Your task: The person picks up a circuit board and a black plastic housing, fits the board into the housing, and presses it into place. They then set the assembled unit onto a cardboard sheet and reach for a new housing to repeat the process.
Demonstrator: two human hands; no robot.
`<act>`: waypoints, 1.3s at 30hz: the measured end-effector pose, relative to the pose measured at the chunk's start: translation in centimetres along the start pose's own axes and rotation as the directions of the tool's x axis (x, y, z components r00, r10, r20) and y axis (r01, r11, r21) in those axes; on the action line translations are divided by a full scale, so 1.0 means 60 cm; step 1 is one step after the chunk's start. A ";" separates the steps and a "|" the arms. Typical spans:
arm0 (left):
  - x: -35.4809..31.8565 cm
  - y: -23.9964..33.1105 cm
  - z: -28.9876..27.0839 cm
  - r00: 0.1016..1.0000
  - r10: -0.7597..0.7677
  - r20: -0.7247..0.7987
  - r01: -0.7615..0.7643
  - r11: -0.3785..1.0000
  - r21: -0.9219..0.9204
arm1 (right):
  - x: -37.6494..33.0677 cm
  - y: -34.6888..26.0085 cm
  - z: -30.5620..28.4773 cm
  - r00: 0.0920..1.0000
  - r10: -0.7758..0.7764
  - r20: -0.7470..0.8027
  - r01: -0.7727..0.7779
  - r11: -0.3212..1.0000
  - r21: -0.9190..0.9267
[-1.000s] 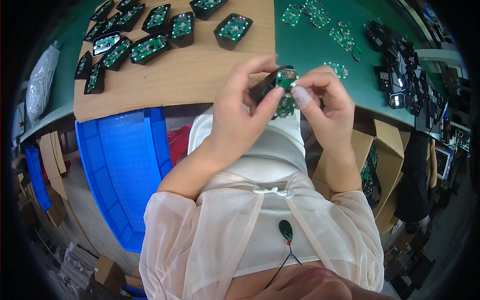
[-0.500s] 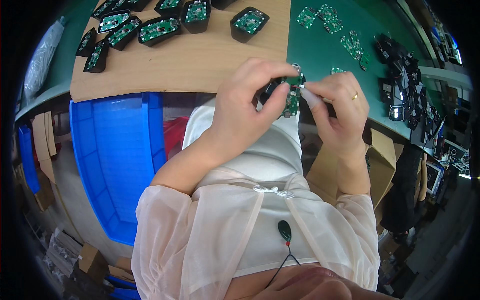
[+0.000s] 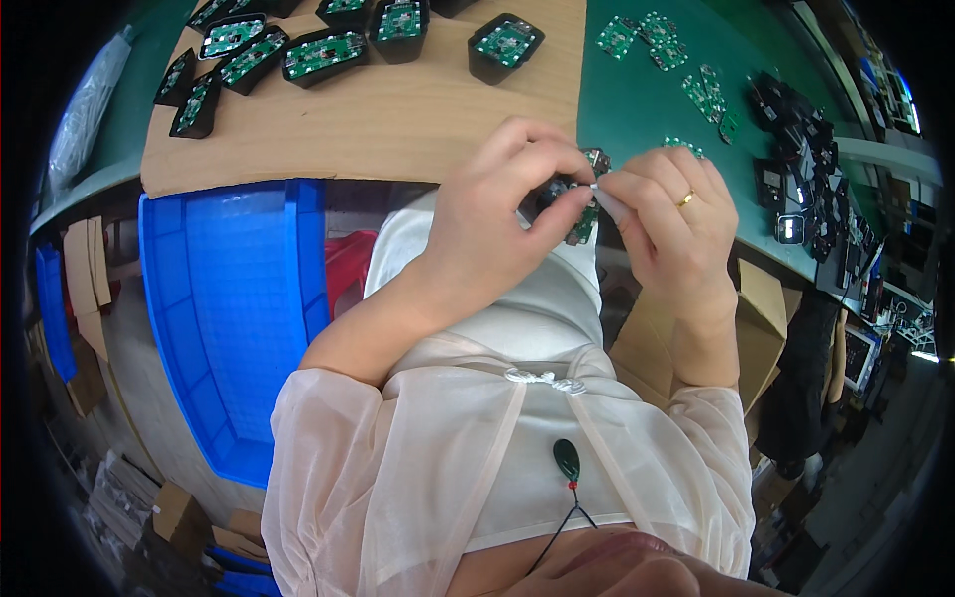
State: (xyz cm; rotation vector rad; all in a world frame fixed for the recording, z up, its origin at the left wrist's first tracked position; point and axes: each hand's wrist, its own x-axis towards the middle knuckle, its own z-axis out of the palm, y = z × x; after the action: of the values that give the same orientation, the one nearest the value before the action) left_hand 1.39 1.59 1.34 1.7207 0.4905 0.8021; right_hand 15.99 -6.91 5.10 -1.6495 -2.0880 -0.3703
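Just beyond the table's front edge, above my lap, a green circuit board (image 3: pixel 580 233) stands next to a dark black part (image 3: pixel 546 191), both partly covered by my fingers. My left hand (image 3: pixel 505 211) is closed around the board, its thumb and forefinger drawn together near the board's middle. From the other side my right hand (image 3: pixel 680 217) pinches a small white connector (image 3: pixel 595 187) against the left fingertips. A whitish finger cover sits on one right fingertip, and a ring is on a right finger. Whether the connector is seated in the board cannot be made out.
Several black housings with green boards (image 3: pixel 324 55) stand on the wooden board (image 3: pixel 398 129). Loose circuit boards (image 3: pixel 661 38) lie on the green mat to the right, beside a heap of black parts (image 3: pixel 804 159). A blue bin (image 3: pixel 234 318) and a cardboard box (image 3: pixel 761 308) are below.
The left thumb and forefinger have come closer to the right fingertips at the connector. The right fingers have curled in more, and the circuit board has shifted slightly toward me.
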 end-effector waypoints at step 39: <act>0.005 -0.024 0.010 0.916 0.351 -0.195 -0.256 0.885 0.389 | 0.023 -0.021 0.000 0.986 0.022 0.162 -0.006 0.995 -0.101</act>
State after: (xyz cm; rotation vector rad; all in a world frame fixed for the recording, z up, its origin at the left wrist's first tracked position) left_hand 2.12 1.78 -0.03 2.0739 0.5757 1.2411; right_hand 14.52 -6.06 5.88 -1.8067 -2.2069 -0.3507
